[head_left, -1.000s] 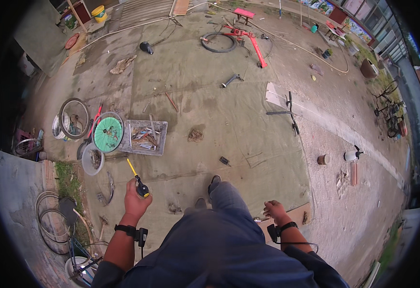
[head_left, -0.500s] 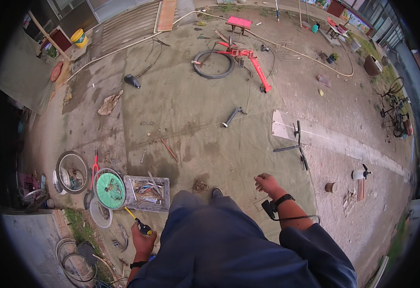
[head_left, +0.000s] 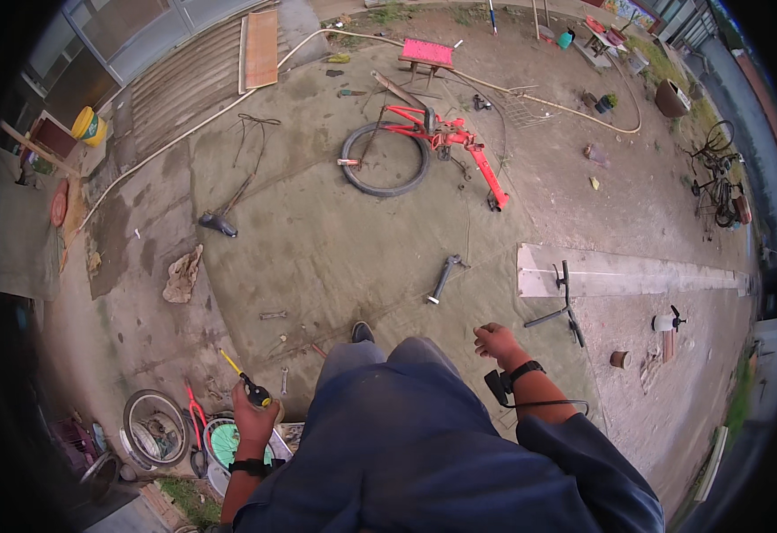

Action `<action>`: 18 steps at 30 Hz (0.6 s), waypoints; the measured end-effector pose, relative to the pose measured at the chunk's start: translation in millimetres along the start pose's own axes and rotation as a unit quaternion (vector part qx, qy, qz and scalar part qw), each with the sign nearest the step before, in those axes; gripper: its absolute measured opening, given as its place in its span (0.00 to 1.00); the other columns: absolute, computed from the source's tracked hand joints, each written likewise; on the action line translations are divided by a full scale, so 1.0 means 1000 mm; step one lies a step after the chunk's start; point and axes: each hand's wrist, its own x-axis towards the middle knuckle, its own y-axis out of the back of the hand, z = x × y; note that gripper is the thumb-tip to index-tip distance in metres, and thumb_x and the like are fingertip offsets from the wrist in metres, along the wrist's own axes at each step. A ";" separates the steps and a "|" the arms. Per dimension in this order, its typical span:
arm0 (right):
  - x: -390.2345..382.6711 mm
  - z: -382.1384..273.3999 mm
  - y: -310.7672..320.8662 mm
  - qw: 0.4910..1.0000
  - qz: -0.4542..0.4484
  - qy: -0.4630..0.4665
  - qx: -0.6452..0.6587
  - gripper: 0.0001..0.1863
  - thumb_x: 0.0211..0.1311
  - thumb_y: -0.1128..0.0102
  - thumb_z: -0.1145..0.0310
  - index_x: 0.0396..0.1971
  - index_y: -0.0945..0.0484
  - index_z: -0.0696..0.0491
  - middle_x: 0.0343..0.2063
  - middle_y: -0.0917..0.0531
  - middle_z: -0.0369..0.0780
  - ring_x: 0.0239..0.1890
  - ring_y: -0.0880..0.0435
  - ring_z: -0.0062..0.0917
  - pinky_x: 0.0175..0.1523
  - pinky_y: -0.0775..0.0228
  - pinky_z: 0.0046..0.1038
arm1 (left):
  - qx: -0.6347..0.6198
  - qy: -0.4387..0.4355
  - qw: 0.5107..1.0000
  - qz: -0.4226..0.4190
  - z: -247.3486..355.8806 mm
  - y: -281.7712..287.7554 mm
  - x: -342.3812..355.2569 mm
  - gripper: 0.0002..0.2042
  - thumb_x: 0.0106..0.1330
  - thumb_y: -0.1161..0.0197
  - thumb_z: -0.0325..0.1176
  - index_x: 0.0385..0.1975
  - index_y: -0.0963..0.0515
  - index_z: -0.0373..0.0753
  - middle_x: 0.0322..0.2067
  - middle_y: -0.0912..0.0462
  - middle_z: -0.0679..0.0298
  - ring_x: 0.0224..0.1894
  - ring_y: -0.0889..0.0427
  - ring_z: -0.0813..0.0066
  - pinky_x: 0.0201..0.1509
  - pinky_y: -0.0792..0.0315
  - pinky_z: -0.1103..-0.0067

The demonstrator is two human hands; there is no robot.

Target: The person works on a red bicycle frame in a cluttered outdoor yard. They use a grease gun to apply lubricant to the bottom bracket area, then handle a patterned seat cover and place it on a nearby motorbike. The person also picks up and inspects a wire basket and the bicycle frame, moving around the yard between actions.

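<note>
My left hand (head_left: 253,419) grips a screwdriver (head_left: 255,390) with a black and yellow handle, its yellow shaft pointing up and left. Below it lie a green-covered wheel (head_left: 227,441) and a red fork (head_left: 196,411); my arm and body hide most of the toolbox. My right hand (head_left: 497,343) is raised at my right side, fingers curled in, with nothing visible in them. Ahead on the mat rests a red bicycle frame (head_left: 484,171) with its rear wheel (head_left: 386,191) attached. A dark seat post (head_left: 443,279) and a black handlebar (head_left: 569,306) lie nearer.
A red-topped stool (head_left: 426,53) stands behind the frame. A saddle (head_left: 219,224) and a crumpled cloth (head_left: 183,274) lie at left. Small wrenches (head_left: 284,380) dot the mat. A hose (head_left: 153,151) curves across the back. At right stand a spray bottle (head_left: 665,322) and a can (head_left: 619,359).
I have stepped forward: the frame, seat post and handlebar appear closer, and the toolbox has slipped mostly behind my body. My left hand has risen with the screwdriver; my right hand stays curled.
</note>
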 end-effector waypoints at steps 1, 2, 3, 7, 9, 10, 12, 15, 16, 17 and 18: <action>0.006 -0.019 -0.010 1.000 -0.006 -0.001 0.004 0.18 0.69 0.38 0.60 0.45 0.23 0.60 0.29 0.17 0.40 0.25 0.17 0.26 0.29 0.26 0.27 | -0.011 -0.020 1.000 0.011 0.013 0.016 0.040 0.40 0.46 0.25 0.31 0.62 0.34 0.29 0.55 0.28 0.48 0.58 0.25 0.51 0.64 0.30 0.66; 0.014 -0.041 -0.018 1.000 -0.013 0.000 0.003 0.18 0.69 0.38 0.60 0.46 0.23 0.60 0.29 0.17 0.40 0.25 0.17 0.26 0.29 0.26 0.27 | -0.023 -0.022 0.999 0.014 0.027 0.030 0.079 0.40 0.46 0.25 0.31 0.62 0.35 0.29 0.56 0.28 0.48 0.59 0.25 0.51 0.64 0.30 0.67; 0.025 -0.063 -0.026 1.000 -0.010 0.001 0.005 0.18 0.69 0.38 0.60 0.46 0.23 0.60 0.29 0.17 0.40 0.25 0.17 0.26 0.29 0.26 0.27 | -0.036 -0.047 0.998 0.027 0.041 0.039 0.118 0.40 0.46 0.25 0.31 0.63 0.35 0.29 0.56 0.28 0.48 0.59 0.26 0.50 0.65 0.30 0.67; 0.087 -0.144 -0.056 1.000 -0.009 -0.011 0.000 0.17 0.69 0.37 0.60 0.46 0.23 0.60 0.29 0.17 0.40 0.25 0.17 0.26 0.29 0.26 0.27 | -0.009 -0.070 0.997 0.022 0.078 0.056 0.267 0.40 0.46 0.26 0.28 0.62 0.35 0.29 0.55 0.29 0.49 0.58 0.26 0.51 0.65 0.31 0.67; 0.130 -0.187 -0.068 1.000 -0.013 -0.013 0.000 0.18 0.68 0.37 0.60 0.46 0.22 0.60 0.29 0.17 0.41 0.26 0.17 0.26 0.30 0.25 0.27 | -0.024 -0.075 0.996 0.034 0.090 0.052 0.325 0.40 0.46 0.26 0.29 0.62 0.35 0.28 0.54 0.29 0.49 0.58 0.26 0.50 0.64 0.31 0.67; 0.153 -0.210 -0.075 1.000 -0.017 -0.011 0.002 0.18 0.67 0.37 0.60 0.46 0.21 0.60 0.30 0.16 0.41 0.26 0.16 0.27 0.30 0.24 0.27 | -0.031 -0.084 0.995 0.044 0.096 0.050 0.354 0.40 0.46 0.25 0.29 0.62 0.35 0.28 0.54 0.29 0.49 0.58 0.26 0.50 0.64 0.31 0.67; 0.200 -0.268 -0.086 1.000 -0.014 -0.010 0.012 0.18 0.66 0.37 0.60 0.45 0.20 0.60 0.30 0.16 0.41 0.26 0.16 0.27 0.30 0.23 0.27 | -0.026 -0.061 0.997 0.036 0.110 0.049 0.403 0.40 0.47 0.25 0.29 0.62 0.35 0.28 0.54 0.29 0.49 0.58 0.26 0.50 0.64 0.31 0.67; 0.240 -0.348 -0.103 0.997 -0.028 -0.033 0.061 0.18 0.69 0.37 0.61 0.47 0.23 0.61 0.29 0.18 0.39 0.26 0.19 0.24 0.30 0.26 0.27 | -0.007 -0.033 0.999 0.013 0.116 0.059 0.450 0.40 0.47 0.24 0.30 0.62 0.36 0.28 0.54 0.29 0.48 0.58 0.26 0.50 0.64 0.31 0.66; 0.251 -0.380 -0.110 0.998 -0.027 -0.013 0.047 0.18 0.69 0.37 0.61 0.47 0.23 0.61 0.29 0.18 0.39 0.26 0.19 0.24 0.30 0.26 0.27 | -0.007 -0.033 0.999 0.012 0.119 0.063 0.468 0.41 0.47 0.23 0.31 0.62 0.36 0.28 0.55 0.29 0.48 0.58 0.27 0.50 0.64 0.31 0.66; 0.261 -0.410 -0.116 0.999 -0.027 0.006 0.038 0.18 0.69 0.37 0.61 0.47 0.23 0.61 0.29 0.18 0.39 0.26 0.19 0.24 0.31 0.26 0.27 | -0.022 0.000 1.000 0.007 0.121 0.065 0.485 0.42 0.46 0.23 0.31 0.63 0.35 0.27 0.55 0.29 0.48 0.59 0.27 0.50 0.65 0.32 0.66; 0.271 -0.440 -0.123 0.999 -0.020 0.014 0.022 0.18 0.69 0.37 0.60 0.46 0.23 0.61 0.30 0.18 0.39 0.26 0.19 0.23 0.31 0.26 0.27 | -0.028 -0.001 1.000 0.004 0.124 0.069 0.505 0.42 0.46 0.23 0.32 0.62 0.35 0.27 0.55 0.29 0.48 0.59 0.27 0.49 0.65 0.32 0.66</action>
